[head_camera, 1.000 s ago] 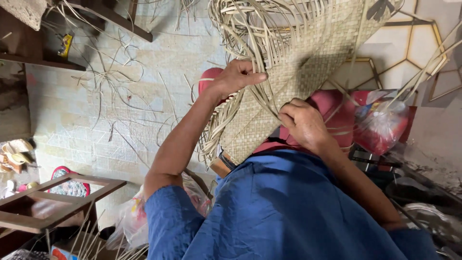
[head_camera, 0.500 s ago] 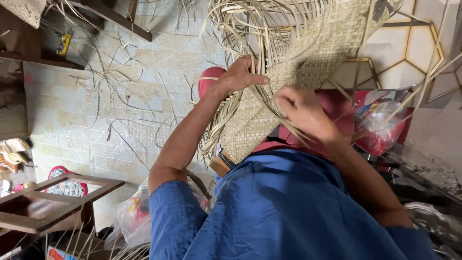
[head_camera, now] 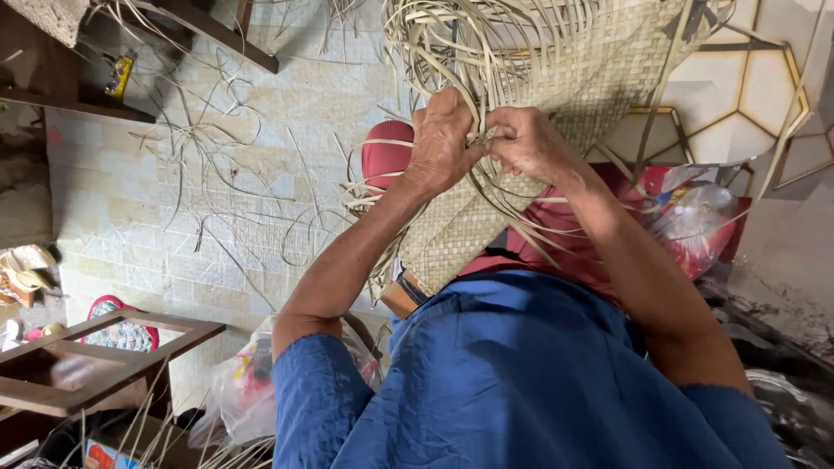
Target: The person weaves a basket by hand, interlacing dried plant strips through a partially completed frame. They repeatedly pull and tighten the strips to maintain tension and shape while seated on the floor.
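In the head view, the left hand (head_camera: pixel 443 143) and right hand (head_camera: pixel 521 139) are both closed, pinching loose strips (head_camera: pixel 452 43) at the edge of a woven mat (head_camera: pixel 556 95) draped over the lap. The mat looks light and floppy, the strips thin and springy, best pinched close to the woven edge.

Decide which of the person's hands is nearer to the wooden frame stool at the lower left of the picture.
Left. The left hand grips the loose pale straw strips on the side toward the wooden frame stool; the right hand meets it from the far side.
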